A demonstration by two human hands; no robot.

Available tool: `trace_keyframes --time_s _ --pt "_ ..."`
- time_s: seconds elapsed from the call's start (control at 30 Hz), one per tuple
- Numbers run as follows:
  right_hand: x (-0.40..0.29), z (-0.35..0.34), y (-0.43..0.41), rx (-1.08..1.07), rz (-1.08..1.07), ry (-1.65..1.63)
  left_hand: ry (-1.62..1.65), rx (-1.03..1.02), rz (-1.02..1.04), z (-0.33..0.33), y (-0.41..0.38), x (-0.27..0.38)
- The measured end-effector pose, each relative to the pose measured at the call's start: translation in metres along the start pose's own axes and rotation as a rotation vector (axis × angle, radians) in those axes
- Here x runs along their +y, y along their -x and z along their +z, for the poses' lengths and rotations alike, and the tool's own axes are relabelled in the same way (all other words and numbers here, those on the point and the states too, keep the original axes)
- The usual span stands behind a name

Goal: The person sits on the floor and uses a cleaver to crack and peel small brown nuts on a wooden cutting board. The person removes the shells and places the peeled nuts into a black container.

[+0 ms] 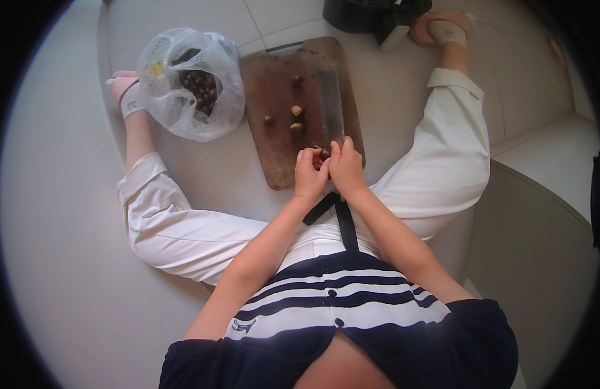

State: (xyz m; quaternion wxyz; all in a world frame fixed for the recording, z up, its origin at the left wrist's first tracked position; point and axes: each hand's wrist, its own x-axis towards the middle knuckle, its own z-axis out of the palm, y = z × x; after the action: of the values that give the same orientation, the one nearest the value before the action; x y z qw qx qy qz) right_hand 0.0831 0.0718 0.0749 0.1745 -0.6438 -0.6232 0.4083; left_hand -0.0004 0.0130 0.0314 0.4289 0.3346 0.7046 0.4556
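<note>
My left hand [311, 176] and my right hand [347, 169] meet over the near edge of a brown cutting board [270, 165]. Between their fingertips is a brown chestnut [325, 154], partly covered by the fingers. A wide kitchen knife blade [332, 107] lies flat on the board just beyond my right hand; its handle is hidden. Further up the board sit a whole chestnut [298, 81], a chestnut with its pale inside showing [296, 111], another partly pale chestnut [297, 128] and a small brown piece [268, 120].
Left of the board, an open white plastic bag [193, 124] holds many chestnuts [201, 90]. A black basket with a handle [360, 17], seemingly from an air fryer, stands on the tiled floor [387, 97] at the top. My legs spread around the board.
</note>
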Motion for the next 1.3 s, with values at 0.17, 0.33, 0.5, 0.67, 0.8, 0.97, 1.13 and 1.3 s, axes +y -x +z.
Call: trace_keyframes --time_s 0.17,0.33,0.5,0.67,0.8,0.97,1.13,1.3 --pt "-0.001 -0.001 -0.002 0.017 0.005 -0.06 -0.049 0.012 0.026 0.001 0.0 0.001" --pt "0.01 -0.007 -0.003 0.087 0.127 -0.25 0.1 -0.023 -0.021 -0.003 -0.001 -0.003" --pt "0.0 -0.05 -0.002 0.131 0.136 -0.415 0.4 -0.043 -0.208 -0.008 -0.02 0.037" --pt "0.018 -0.044 -0.003 0.099 0.266 -0.566 0.672 -0.053 -0.034 -0.001 -0.089 0.168" --pt "0.024 -0.034 -0.003 0.042 0.211 -0.516 0.788 -0.132 0.185 -0.005 -0.128 0.25" --pt "0.034 -0.026 -0.005 0.01 0.185 -0.499 0.415 -0.036 0.143 -0.026 -0.115 0.186" --pt "0.027 -0.027 -0.005 0.02 0.207 -0.539 -0.047 0.199 0.033 -0.071 -0.057 0.038" --pt "0.022 -0.026 -0.006 -0.004 0.24 -0.533 -0.352 0.129 0.071 -0.066 -0.024 0.038"
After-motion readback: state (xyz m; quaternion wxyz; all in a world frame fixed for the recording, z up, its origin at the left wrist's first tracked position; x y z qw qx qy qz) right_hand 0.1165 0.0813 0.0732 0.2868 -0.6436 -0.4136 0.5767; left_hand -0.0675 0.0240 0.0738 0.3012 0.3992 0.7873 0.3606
